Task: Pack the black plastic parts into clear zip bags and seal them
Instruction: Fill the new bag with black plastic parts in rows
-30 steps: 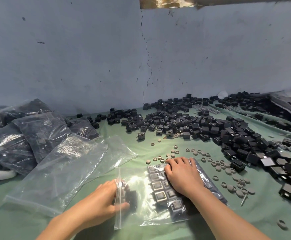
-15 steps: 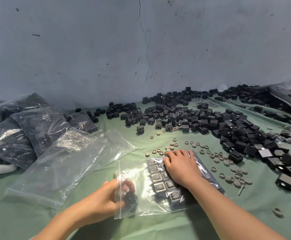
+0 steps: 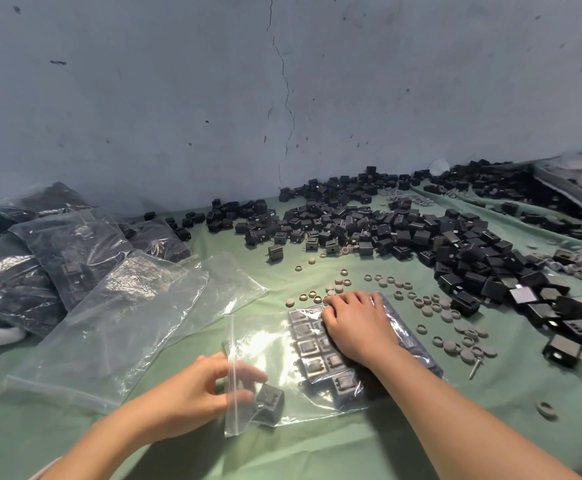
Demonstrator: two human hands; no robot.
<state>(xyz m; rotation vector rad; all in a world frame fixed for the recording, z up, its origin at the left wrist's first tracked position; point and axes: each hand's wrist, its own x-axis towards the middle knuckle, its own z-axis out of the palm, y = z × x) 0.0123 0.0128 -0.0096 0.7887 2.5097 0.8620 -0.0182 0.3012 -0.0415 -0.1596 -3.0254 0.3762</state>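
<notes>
A clear zip bag (image 3: pixel 275 351) lies flat on the green cloth in front of me, its zip mouth (image 3: pixel 231 375) facing left. Several black plastic parts (image 3: pixel 312 355) lie in neat rows inside its right half. My right hand (image 3: pixel 358 327) presses palm-down on the bag over those rows, fingertips at the far edge. My left hand (image 3: pixel 199 393) reaches through the bag's mouth, and its thumb and fingers pinch one black part (image 3: pixel 270 400) just inside. A big loose heap of black parts (image 3: pixel 403 233) covers the cloth beyond and to the right.
Empty clear bags (image 3: pixel 116 320) lie to the left, with filled bags (image 3: pixel 50 258) stacked behind them. Small grey rings and caps (image 3: pixel 431 306) are scattered around the right hand, and a screw (image 3: pixel 475 361) lies nearby. A blue wall (image 3: pixel 282 98) closes off the back.
My left hand has pushed further through the bag's mouth, carrying the black part deeper in. The right hand has stayed pressed on the rows. The camera has tilted slightly.
</notes>
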